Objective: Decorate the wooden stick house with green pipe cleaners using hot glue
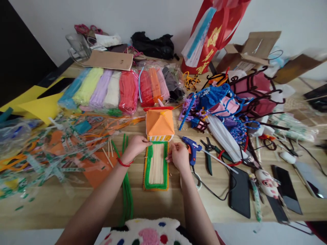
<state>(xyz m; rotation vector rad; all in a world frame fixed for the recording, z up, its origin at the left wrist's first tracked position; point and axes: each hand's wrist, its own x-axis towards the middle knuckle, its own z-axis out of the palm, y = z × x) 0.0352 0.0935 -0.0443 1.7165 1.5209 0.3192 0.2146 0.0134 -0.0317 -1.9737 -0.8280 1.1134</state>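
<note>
In the middle of the table lies a flat model base with a green fuzzy border, an orange edge and a row of wooden sticks inside. At its far end stands a small model house with an orange pitched roof and a striped wall. My left hand is closed at the base's far left corner, fingertips against its edge beside the house. By the right edge, my right hand has its fingers curled together; whatever sits between them is too small to tell. A blue glue gun lies just right of that hand.
Pliers, a white-handled strip and phones lie to the right. Green pipe cleaners and plastic scraps spread left. Bagged pipe cleaners, a red bag and fuzzy lantern crafts stand behind.
</note>
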